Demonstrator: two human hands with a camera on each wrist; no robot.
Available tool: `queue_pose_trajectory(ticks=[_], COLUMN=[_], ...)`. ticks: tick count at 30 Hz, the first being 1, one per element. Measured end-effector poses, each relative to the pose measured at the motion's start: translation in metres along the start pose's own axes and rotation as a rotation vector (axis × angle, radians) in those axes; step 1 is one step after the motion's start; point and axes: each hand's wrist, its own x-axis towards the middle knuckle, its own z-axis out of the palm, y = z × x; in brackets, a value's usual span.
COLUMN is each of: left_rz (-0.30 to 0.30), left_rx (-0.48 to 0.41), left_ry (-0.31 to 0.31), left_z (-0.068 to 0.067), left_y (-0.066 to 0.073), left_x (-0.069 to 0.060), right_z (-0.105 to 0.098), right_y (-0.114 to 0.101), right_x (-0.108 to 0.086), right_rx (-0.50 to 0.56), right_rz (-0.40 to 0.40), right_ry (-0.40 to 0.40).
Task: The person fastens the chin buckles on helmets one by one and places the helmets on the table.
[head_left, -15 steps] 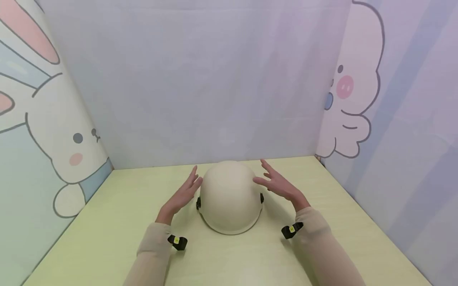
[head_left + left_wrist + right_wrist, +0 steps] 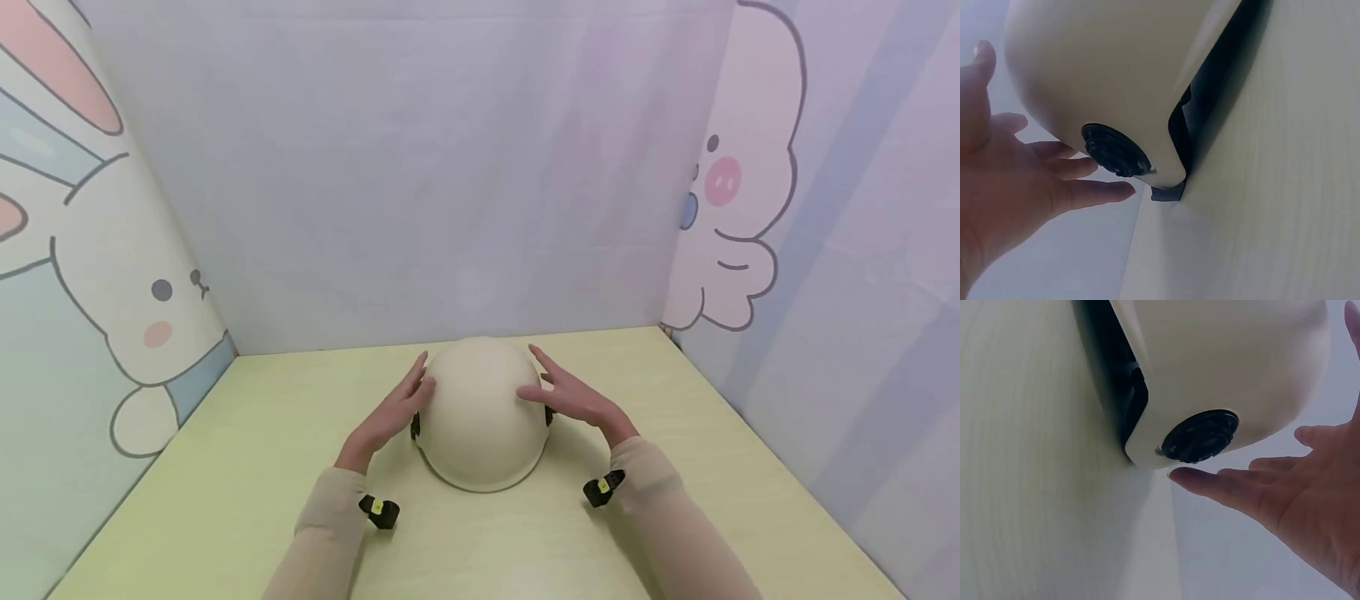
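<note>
A cream-coloured helmet (image 2: pixel 483 425) sits dome-up in the middle of the table, with a round black fitting (image 2: pixel 1115 150) on its left side and another black fitting (image 2: pixel 1200 436) on its right. The left hand (image 2: pixel 392 417) is spread alongside the left of the shell, its fingers nearly straight and its thumb by the dome. On the other side the right hand (image 2: pixel 577 395) is held likewise, thumb toward the dome. In the wrist views the palms stand a little off the shell; whether any fingertip touches it I cannot tell. Dark lining shows under the raised rim.
The pale wooden table (image 2: pixel 247 467) runs back to a plain light curtain (image 2: pixel 420 167). Side curtains carry a printed rabbit (image 2: pixel 135 275) at left and a cartoon figure (image 2: pixel 750 192) at right. Small black wrist cameras stick out from both sleeves.
Both hands have moved inward, closer to the helmet's sides. The right hand has shifted left and the left hand slightly right. The helmet has stayed in place.
</note>
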Motion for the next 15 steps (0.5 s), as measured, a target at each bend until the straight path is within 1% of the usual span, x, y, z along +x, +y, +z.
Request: queue_pose_trajectory(ticks=[4, 10, 15], left_rz=[0.017, -0.004, -0.025], left_rx=[-0.012, -0.057, -0.092], left_ry=[-0.015, -0.003, -0.006], left_z=[0.0036, 0.0048, 0.0049], left_y=[0.0018, 0.0, -0.0034], left_x=[0.0007, 0.0019, 0.0028], right_z=[0.0047, 0.0058, 0.0058], right_y=[0.0024, 0.0013, 0.0014], right_x=[0.0011, 0.0025, 0.0028], right_rx=[-0.038, -0.06, -0.054], right_rz=[0.008, 0.003, -0.001], right_ry=[-0.001, 0.016, -0.007])
